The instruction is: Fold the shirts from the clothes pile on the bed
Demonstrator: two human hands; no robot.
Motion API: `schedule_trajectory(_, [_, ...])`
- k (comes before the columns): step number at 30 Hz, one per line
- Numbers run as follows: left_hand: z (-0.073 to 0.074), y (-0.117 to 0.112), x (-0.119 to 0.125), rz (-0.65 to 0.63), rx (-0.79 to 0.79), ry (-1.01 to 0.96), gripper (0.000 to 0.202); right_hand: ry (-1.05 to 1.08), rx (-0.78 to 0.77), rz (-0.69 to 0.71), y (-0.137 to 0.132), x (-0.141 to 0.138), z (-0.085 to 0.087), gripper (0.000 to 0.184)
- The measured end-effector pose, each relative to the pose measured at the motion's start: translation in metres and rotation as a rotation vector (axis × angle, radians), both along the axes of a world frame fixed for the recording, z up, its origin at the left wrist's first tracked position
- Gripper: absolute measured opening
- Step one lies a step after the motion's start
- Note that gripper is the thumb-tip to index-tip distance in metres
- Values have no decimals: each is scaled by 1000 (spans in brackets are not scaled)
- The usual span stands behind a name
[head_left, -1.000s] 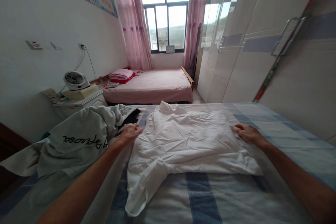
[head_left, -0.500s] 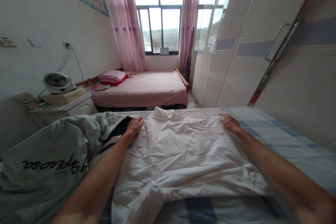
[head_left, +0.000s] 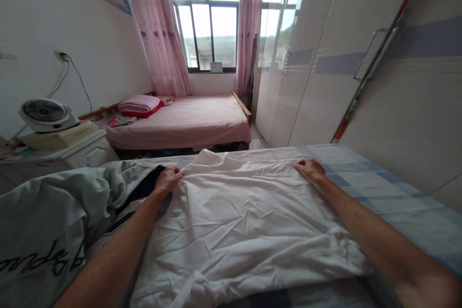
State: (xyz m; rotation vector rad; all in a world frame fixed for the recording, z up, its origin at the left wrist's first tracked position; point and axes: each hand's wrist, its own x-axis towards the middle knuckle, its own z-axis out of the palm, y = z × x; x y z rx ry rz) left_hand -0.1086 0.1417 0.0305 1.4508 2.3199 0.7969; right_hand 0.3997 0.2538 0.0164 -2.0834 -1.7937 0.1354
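A white shirt [head_left: 245,221] lies spread and wrinkled on the bed with the blue-and-white checked sheet [head_left: 382,197]. Its collar end points away from me. My left hand [head_left: 169,179] pinches the shirt's far left corner between thumb and fingers. At the far right corner, my right hand [head_left: 310,169] is closed on the fabric in the same way. Just left of my left forearm lies a heap of clothing, with a grey-green garment [head_left: 61,202] bearing black lettering and a dark piece [head_left: 142,185] partly beneath it.
Beyond stands a second bed with a pink sheet [head_left: 191,120] and a folded pink quilt [head_left: 139,104]. A small fan [head_left: 46,114] rests on a box [head_left: 63,134] at the left. Tall wardrobe doors [head_left: 325,106] line the right side.
Both hands have gone from lying on the shirt's far corners to pinching them. The far edge is drawn straighter and tauter, and the camera view has turned slightly right.
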Motion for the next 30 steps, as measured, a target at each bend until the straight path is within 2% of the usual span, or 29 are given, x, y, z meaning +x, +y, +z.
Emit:
schedule_trajectory(7, [12,20,10,-15,25,-224,33,171,175,2,8,-16,0,23])
schedule_trajectory(11, [19,27,24,-17,13,-469,28,349,285,83,1,-25,17,32])
schedule_trajectory(14, [27,22,31,-44,10,-649,23,707,394,176,-14,-25,37,33])
schedule_trajectory(16, [34,11,31,-79,89,-736,25,867,494,179,-27,-22,52,33])
schedule_trajectory(20, [51,-20,21,-112,468,-936,45,767,690,101,-43,-12,77,31])
schedule_trajectory(23, [63,-27,14,-74,620,-855,51,660,683,55,-30,-10,87,30])
schedule_trajectory(26, [68,-9,14,-10,653,-557,49,502,580,-8,0,-20,85,27])
schedule_trajectory(28, [64,10,17,61,579,-330,45,398,475,-24,21,-30,79,24])
schedule_trajectory(30, [57,23,21,134,436,-157,44,328,362,-18,34,-40,70,24])
